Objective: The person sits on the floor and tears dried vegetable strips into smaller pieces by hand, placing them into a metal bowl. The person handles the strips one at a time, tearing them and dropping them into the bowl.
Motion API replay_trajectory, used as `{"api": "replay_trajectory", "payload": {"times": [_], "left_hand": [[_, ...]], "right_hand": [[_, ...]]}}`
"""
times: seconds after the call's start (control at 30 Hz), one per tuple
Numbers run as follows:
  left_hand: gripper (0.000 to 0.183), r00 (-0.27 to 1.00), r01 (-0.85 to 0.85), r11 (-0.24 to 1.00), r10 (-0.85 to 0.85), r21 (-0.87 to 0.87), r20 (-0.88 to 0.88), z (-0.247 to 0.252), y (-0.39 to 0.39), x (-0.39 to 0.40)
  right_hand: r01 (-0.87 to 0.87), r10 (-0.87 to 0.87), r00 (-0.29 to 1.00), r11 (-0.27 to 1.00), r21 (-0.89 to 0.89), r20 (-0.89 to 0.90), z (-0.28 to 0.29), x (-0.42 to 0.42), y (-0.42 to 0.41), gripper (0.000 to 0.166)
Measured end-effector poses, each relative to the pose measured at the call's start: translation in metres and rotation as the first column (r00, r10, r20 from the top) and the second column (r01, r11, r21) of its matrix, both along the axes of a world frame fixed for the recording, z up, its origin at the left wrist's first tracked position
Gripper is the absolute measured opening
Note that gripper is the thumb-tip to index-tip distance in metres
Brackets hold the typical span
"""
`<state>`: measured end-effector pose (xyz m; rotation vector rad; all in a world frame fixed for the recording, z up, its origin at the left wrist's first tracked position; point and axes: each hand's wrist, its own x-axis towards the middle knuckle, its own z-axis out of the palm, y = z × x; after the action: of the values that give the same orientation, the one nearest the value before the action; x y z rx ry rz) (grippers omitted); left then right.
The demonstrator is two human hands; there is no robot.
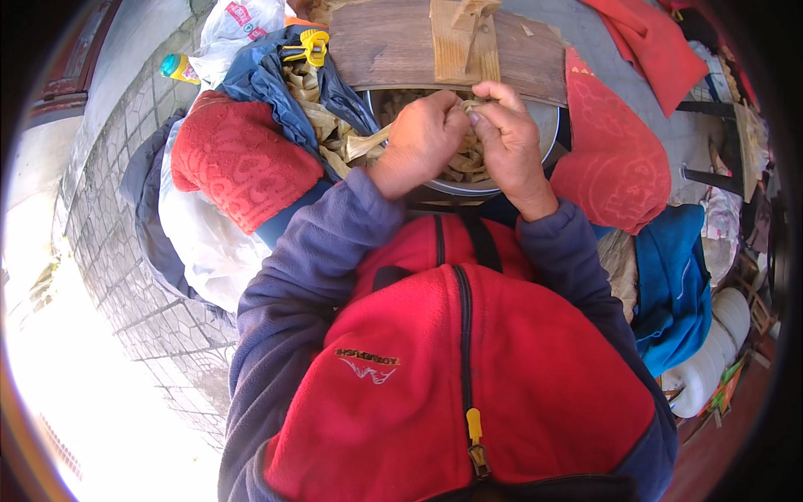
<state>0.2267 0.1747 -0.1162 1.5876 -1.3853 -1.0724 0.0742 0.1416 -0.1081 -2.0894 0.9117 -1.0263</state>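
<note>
My left hand (pixel 428 133) and my right hand (pixel 513 139) meet over a round metal basin (pixel 452 187). Between my pinched fingertips is a pale strip of dried husk (pixel 467 105), mostly hidden by the fingers. A wider, flat husk piece (pixel 367 145) sticks out from under the left wrist; whether it joins the pinched strip cannot be told. More husk strips (pixel 467 166) lie inside the basin below my hands. Just beyond my fingers, a dark wooden board (pixel 382 53) spans the basin's far side. To the left, a dark blue plastic bag (pixel 254 69) holds loose dried husks (pixel 307 94).
A wooden piece with an upright part (pixel 464 44) sits on the board. One yellow clip (pixel 313 47) grips the blue bag's edge. Red towels (pixel 244 157) cover both knees. White plastic bags (pixel 207 238) lie left; a blue cloth (pixel 671 288) hangs right.
</note>
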Motion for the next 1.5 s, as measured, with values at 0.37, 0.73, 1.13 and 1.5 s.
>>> {"api": "replay_trajectory", "payload": {"times": [0.37,0.73,1.13,1.5], "left_hand": [[0.025,0.979,0.077,0.995,-0.063,0.066,-0.195,-0.014,0.063,0.012],[0.018,0.724,0.332,0.835,0.073,-0.439,0.686,0.005,0.033,0.016],[0.018,0.942,0.289,0.952,-0.263,-0.105,0.209,0.009,0.041,0.045],[0.012,0.928,0.356,0.924,-0.331,-0.141,0.173,0.016,0.022,0.026]], "right_hand": [[-0.344,-0.473,0.499,0.661,0.667,0.726,-0.033,-0.048,-0.058,0.024],[-0.17,0.287,0.935,0.879,0.445,-0.209,0.036,-0.029,-0.011,0.027],[-0.303,0.36,0.885,0.927,0.223,-0.294,0.016,-0.042,-0.01,0.02],[-0.414,0.334,0.769,0.91,-0.027,-0.546,0.039,-0.027,-0.017,0.017]]}}
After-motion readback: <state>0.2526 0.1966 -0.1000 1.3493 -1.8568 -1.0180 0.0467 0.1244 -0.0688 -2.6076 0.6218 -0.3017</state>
